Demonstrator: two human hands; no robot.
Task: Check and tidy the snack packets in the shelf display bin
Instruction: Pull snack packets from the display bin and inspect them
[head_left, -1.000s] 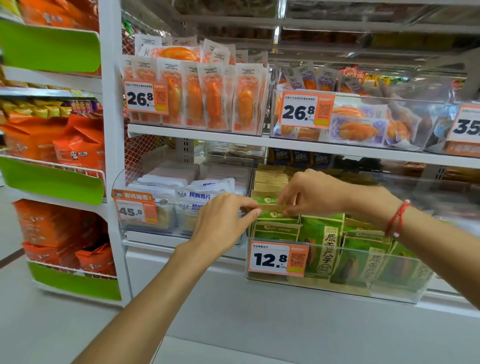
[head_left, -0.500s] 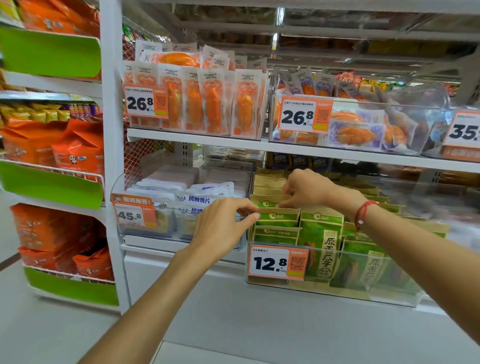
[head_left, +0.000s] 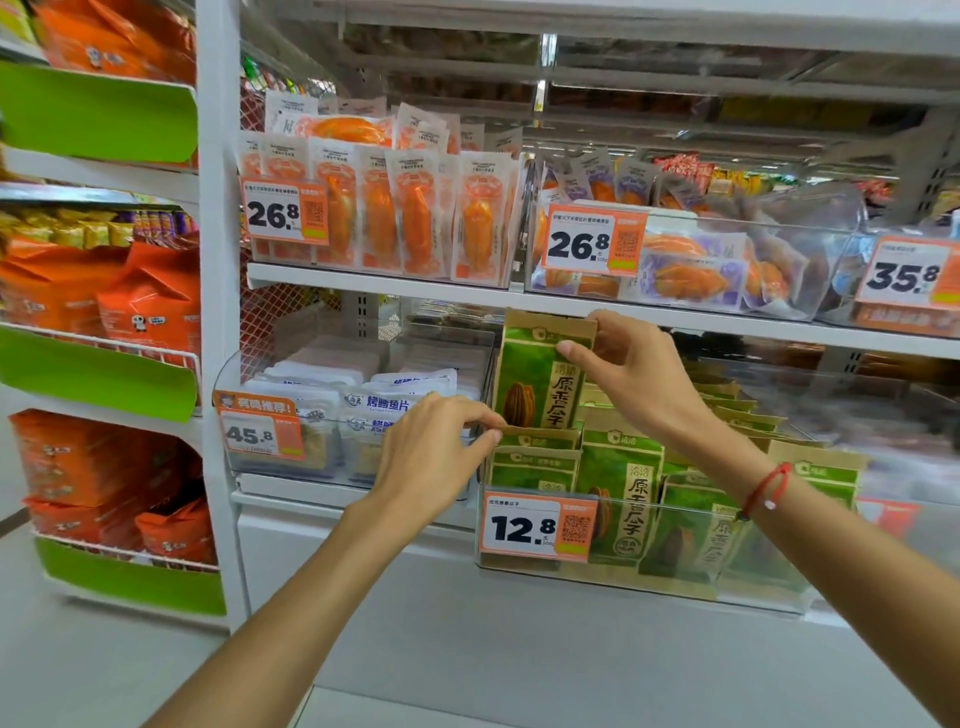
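- The clear bin (head_left: 649, 582) of green packets sits below our hands.
- Our right hand (head_left: 631, 374) pinches one raised packet (head_left: 540, 374) by its top edge.
- Our left hand (head_left: 431, 457), lower and just left, pinches a front packet's top (head_left: 537, 434).

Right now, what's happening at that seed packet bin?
A person is sorting the green seed packets in the clear display bin marked 12.8. The right hand pinches one green packet by its top and holds it raised above the row. The left hand pinches the top edge of a front packet that sits in the bin.
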